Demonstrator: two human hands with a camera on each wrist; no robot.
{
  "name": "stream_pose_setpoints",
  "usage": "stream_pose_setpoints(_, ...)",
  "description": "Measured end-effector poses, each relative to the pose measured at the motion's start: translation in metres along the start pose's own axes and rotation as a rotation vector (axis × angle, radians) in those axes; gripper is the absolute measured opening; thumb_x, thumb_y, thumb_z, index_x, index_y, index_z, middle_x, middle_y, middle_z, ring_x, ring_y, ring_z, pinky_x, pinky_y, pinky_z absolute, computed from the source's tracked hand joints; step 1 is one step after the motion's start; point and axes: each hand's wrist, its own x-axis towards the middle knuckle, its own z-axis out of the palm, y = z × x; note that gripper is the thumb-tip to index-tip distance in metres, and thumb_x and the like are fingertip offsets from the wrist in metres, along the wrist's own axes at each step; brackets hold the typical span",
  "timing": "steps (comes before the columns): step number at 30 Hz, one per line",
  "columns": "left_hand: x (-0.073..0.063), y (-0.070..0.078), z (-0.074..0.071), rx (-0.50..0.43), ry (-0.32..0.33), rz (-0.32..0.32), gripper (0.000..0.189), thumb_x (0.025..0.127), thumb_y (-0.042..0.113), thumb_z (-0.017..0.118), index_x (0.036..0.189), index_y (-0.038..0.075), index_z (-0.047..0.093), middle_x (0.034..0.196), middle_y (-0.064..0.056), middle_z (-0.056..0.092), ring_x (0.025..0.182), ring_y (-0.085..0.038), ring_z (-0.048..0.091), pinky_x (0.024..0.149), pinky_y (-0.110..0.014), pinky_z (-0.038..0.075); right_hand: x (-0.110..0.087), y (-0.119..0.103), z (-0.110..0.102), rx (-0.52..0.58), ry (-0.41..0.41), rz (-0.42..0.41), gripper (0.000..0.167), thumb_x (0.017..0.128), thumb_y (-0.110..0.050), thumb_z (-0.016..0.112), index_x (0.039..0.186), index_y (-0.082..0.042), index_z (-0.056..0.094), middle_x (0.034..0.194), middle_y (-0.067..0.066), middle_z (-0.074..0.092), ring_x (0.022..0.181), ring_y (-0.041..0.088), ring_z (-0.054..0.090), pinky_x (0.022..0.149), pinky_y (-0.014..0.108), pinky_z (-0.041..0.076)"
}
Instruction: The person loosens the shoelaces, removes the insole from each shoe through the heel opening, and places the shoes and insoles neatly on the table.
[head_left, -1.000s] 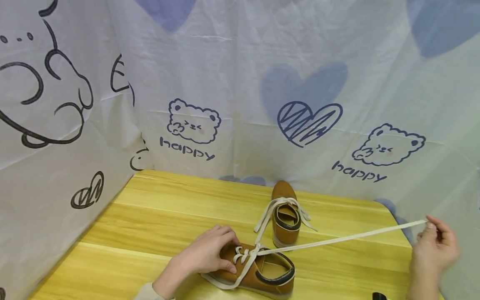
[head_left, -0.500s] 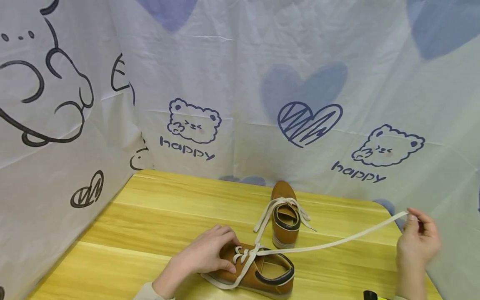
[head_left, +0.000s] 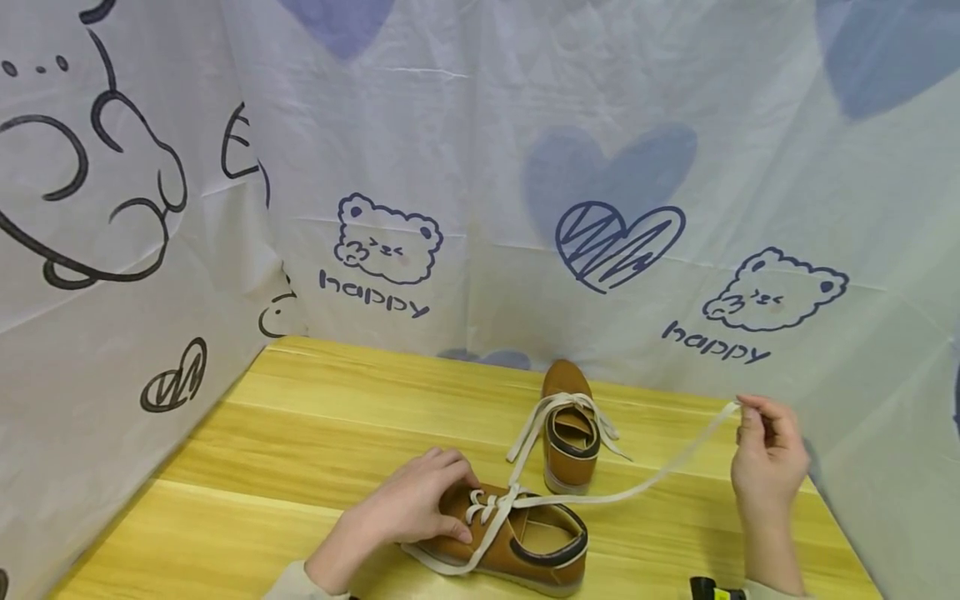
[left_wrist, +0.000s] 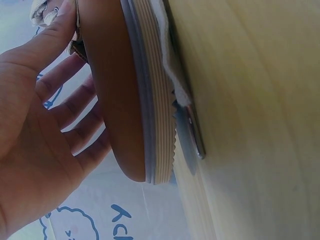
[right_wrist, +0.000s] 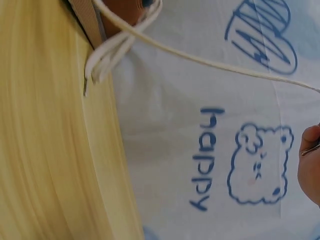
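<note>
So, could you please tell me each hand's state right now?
Left hand: holding the nearer brown shoe by its front.
Right hand: pinching an end of that shoe's lace.

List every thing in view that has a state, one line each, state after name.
Near shoe: upright, laced
Far shoe: upright, held by neither hand
Held lace: slack, sagging
Far shoe's laces: ends loose; whether knotted, unclear
Left hand: gripping near shoe's front
Right hand: raised, pinching held lace
Cloth: hanging, creased
</note>
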Motion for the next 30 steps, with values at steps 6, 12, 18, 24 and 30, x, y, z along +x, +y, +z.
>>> stream_pose_setpoints(6,0.001,-0.001,0.000,0.005,-0.002,-0.004,0.055,0.077,0.051,0.087,0.122,0.026,0.068,0.127,0.011,0.061,0.116,-0.013,0.054,0.100,-0.043,0.051,-0.009,-0.001,0.020,0.112,-0.077,-0.141,0.009,0.097,0.018,0.057,0.099,0.024,0.063,0.093,-0.003,0.059,0.071,0.004,0.049,0.061,0.009,0.041)
stream_pose_setpoints(12,0.001,-0.001,-0.001,0.007,-0.007,-0.006,0.055,0.078,0.052,0.086,0.122,0.027,0.068,0.127,0.011,0.060,0.116,-0.013,0.054,0.100,-0.043,0.051,-0.021,-0.009,0.035,0.217,-0.168,-0.155,0.013,0.098,0.012,0.061,0.098,0.025,0.063,0.097,0.009,0.063,0.083,0.008,0.055,0.070,0.009,0.047)
stream_pose_setpoints(18,0.001,-0.001,0.000,0.015,-0.001,-0.005,0.054,0.077,0.050,0.087,0.122,0.025,0.068,0.126,0.010,0.061,0.116,-0.013,0.054,0.100,-0.043,0.051,-0.034,-0.012,0.049,0.238,-0.270,-0.183,0.009,0.091,0.027,0.056,0.097,0.025,0.062,0.099,0.008,0.063,0.080,0.009,0.054,0.066,0.010,0.047)
stream_pose_setpoints(24,0.000,0.000,0.000,0.016,0.001,-0.005,0.054,0.077,0.049,0.088,0.122,0.025,0.068,0.126,0.011,0.061,0.114,-0.012,0.054,0.099,-0.043,0.052,-0.051,-0.019,0.065,0.251,-0.378,-0.172,0.019,0.088,0.031,0.053,0.098,0.020,0.065,0.102,0.006,0.063,0.085,0.007,0.057,0.072,0.011,0.050)
stream_pose_setpoints(30,0.000,0.001,0.000,0.021,0.005,-0.011,0.054,0.076,0.050,0.088,0.121,0.026,0.068,0.124,0.012,0.061,0.115,-0.013,0.055,0.099,-0.044,0.052,-0.068,-0.020,0.080,0.276,-0.501,-0.144,0.021,0.090,0.028,0.055,0.100,0.015,0.068,0.101,0.014,0.062,0.090,0.005,0.058,0.076,0.013,0.051)
